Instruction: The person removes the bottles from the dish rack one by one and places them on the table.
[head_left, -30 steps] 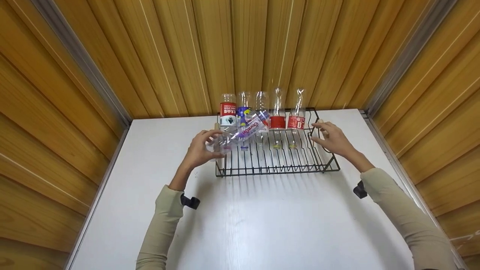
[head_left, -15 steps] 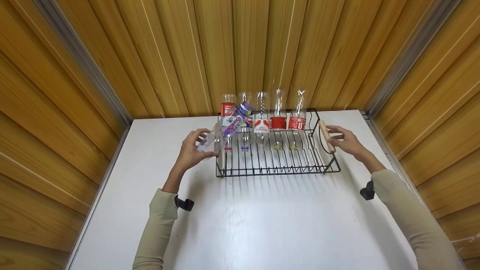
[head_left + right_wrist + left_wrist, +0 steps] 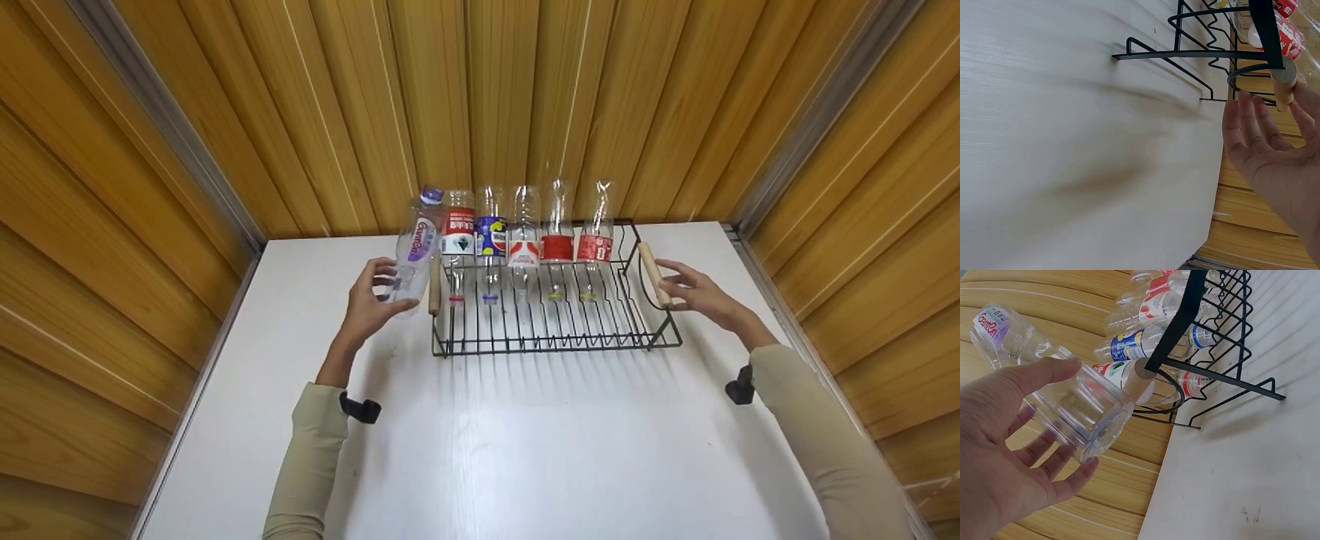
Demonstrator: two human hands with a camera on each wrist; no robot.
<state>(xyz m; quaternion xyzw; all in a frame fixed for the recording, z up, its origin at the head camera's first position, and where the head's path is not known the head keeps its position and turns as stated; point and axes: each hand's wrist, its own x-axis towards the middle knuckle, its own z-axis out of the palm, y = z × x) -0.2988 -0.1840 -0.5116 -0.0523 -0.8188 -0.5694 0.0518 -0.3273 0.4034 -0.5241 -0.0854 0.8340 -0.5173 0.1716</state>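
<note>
My left hand grips the lower part of a clear plastic bottle with a purple cap and a purple-and-white label. The bottle leans slightly, cap up, just outside the left end of a black wire rack. In the left wrist view, the thumb lies across its side and the fingers support the opposite side near the base. At the rack's right end, my right hand touches the wooden handle with thumb and fingertips; in the right wrist view, the other fingers are spread beside it.
Several clear bottles stand cap-down in a row in the rack, among them a red-and-white labelled bottle and a blue-labelled bottle. A second wooden handle is on the rack's left. Wood-pattern panels enclose the white table.
My left hand has carried the purple-capped bottle left from above the rack and tipped it more upright. The right hand has shifted right, staying at the handle.
</note>
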